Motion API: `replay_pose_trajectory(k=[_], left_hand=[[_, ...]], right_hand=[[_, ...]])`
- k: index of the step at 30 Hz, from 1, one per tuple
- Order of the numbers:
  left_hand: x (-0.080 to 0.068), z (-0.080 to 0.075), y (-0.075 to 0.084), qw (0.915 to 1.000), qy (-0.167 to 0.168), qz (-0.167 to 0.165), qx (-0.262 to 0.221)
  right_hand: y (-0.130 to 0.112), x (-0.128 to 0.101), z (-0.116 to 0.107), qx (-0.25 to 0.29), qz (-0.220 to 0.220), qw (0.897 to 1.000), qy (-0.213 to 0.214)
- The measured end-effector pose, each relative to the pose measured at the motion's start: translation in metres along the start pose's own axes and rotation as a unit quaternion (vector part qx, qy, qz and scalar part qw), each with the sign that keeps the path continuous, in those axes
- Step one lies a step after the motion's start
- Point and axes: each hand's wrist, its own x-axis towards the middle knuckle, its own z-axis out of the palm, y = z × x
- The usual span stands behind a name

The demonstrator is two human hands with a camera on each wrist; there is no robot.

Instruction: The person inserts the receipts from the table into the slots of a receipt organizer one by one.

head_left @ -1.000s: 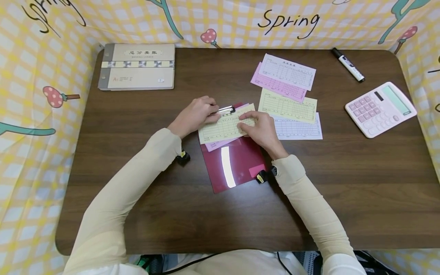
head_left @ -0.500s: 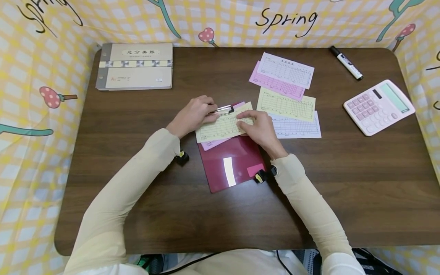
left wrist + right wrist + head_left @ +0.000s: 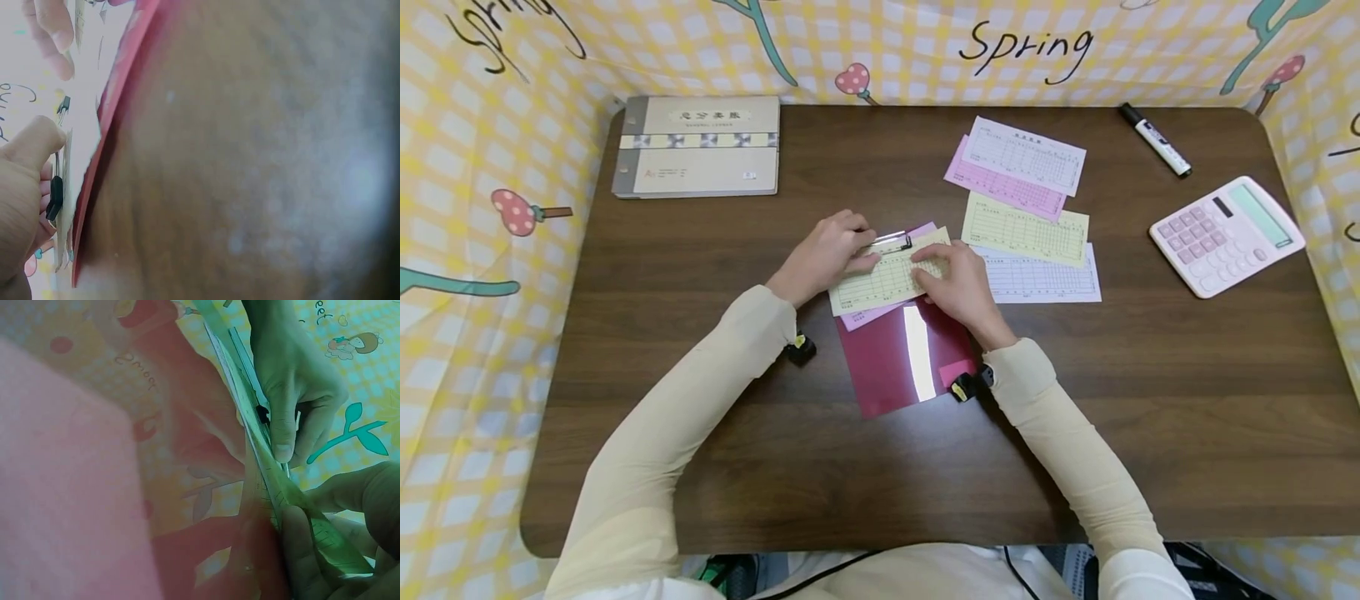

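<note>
Left hand (image 3: 827, 250) pinches the clip (image 3: 893, 242) of a red clipboard (image 3: 902, 354); right hand (image 3: 955, 279) grips the yellow form (image 3: 887, 275) lying on it. Backdrop (image 3: 1030, 46) reads "Spring".

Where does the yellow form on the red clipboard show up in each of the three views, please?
Head: the yellow form lies mid-table on the red clipboard, between the left hand and the right hand.
Left wrist: seen edge-on as a pale strip at the left border, beside the thumb.
Right wrist: a greenish sheet running diagonally, pinched at lower right.
Shared landmark: the clipboard's metal clip, under the left hand's fingers.
</note>
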Motion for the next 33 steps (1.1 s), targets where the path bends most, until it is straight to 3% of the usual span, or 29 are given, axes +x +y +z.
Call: replay_pose_trajectory(k=[8, 14, 17, 20, 23, 26, 30, 33], left_hand=[[0.001, 0.002, 0.002, 0.9995, -0.006, -0.027, -0.018], [0.000, 0.004, 0.001, 0.9992, 0.002, -0.032, -0.024], [-0.001, 0.006, 0.001, 0.9989, 0.008, -0.036, -0.029], [-0.001, 0.008, 0.001, 0.9984, 0.012, -0.043, -0.035], [-0.001, 0.009, 0.001, 0.9980, 0.016, -0.047, -0.039], [-0.001, 0.008, 0.002, 0.9977, 0.024, -0.048, -0.041], [-0.001, 0.008, 0.002, 0.9971, 0.037, -0.049, -0.045], [-0.002, 0.010, 0.001, 0.9964, 0.041, -0.054, -0.050]], right_hand=[[0.005, -0.008, -0.012, 0.024, 0.012, 1.000, 0.003], [0.012, -0.014, -0.029, 0.006, 0.001, 1.000, 0.000], [0.017, -0.020, -0.043, -0.003, 0.006, 1.000, 0.013], [0.025, -0.029, -0.061, -0.029, 0.007, 0.998, 0.052], [0.035, -0.040, -0.081, -0.101, 0.018, 0.988, 0.116], [0.045, -0.049, -0.100, -0.186, 0.082, 0.968, 0.149], [0.058, -0.053, -0.116, -0.258, 0.171, 0.945, 0.109], [0.065, -0.052, -0.122, -0.271, 0.188, 0.941, 0.079]])
